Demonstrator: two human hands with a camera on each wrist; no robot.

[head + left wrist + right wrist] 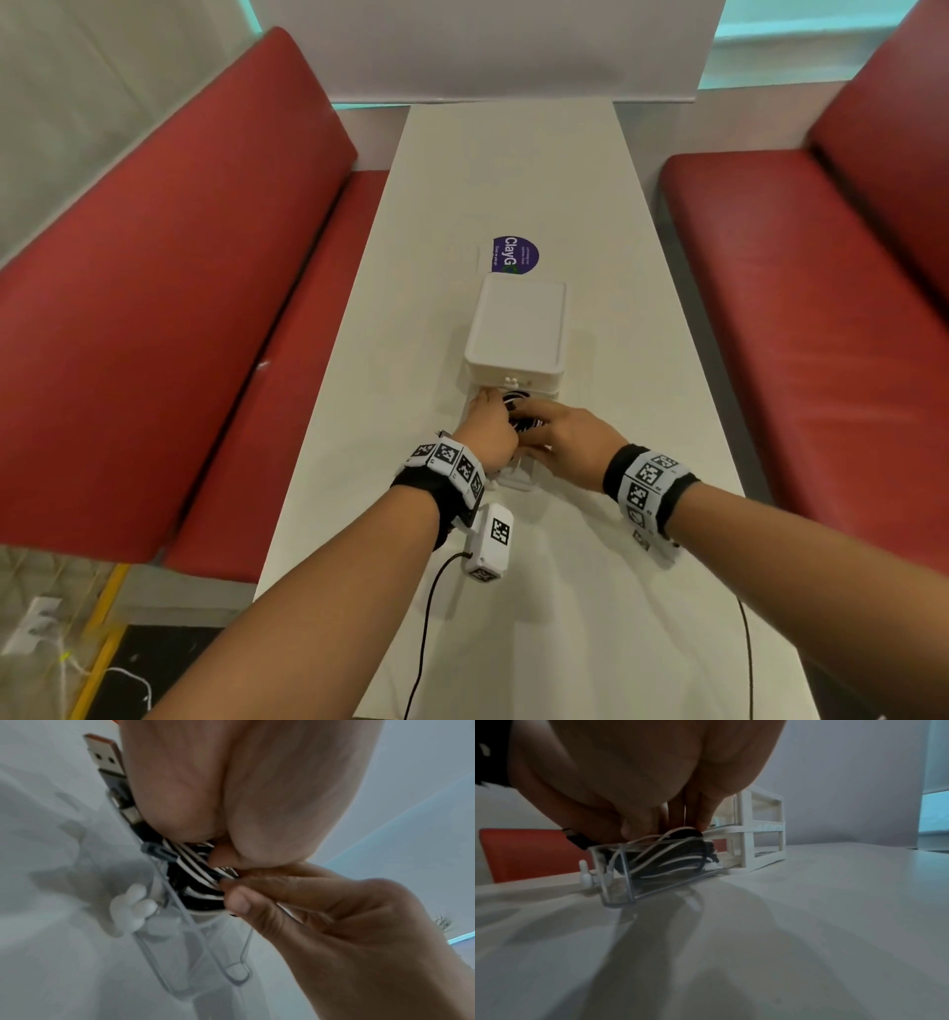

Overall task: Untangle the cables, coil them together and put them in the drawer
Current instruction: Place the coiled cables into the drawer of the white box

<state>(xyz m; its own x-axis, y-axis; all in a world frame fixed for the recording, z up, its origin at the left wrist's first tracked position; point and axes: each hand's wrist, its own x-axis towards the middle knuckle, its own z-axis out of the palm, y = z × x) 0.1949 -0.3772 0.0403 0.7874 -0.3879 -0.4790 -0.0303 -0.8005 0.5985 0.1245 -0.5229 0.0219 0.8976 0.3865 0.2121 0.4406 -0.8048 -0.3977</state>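
A coil of black and white cables [524, 424] lies in the clear pulled-out bottom drawer [618, 882] of a small white drawer unit [516, 324]. Both hands are on the coil over the drawer. My left hand [493, 413] grips the coil's left side from above, and a USB plug [105, 760] sticks out beside its palm. My right hand [544, 421] reaches in from the right, and its thumb and fingers [239, 902] pinch the strands. In the right wrist view the coil [670, 858] sits partly above the drawer's rim. The hands hide most of the coil.
The drawer has a white knob [133, 908] on its front, facing me. The unit stands mid-way along a narrow white table [590, 205] with a purple sticker [516, 255] behind it. Red benches [179, 308] flank the table. Black sensor wires trail off my wrists.
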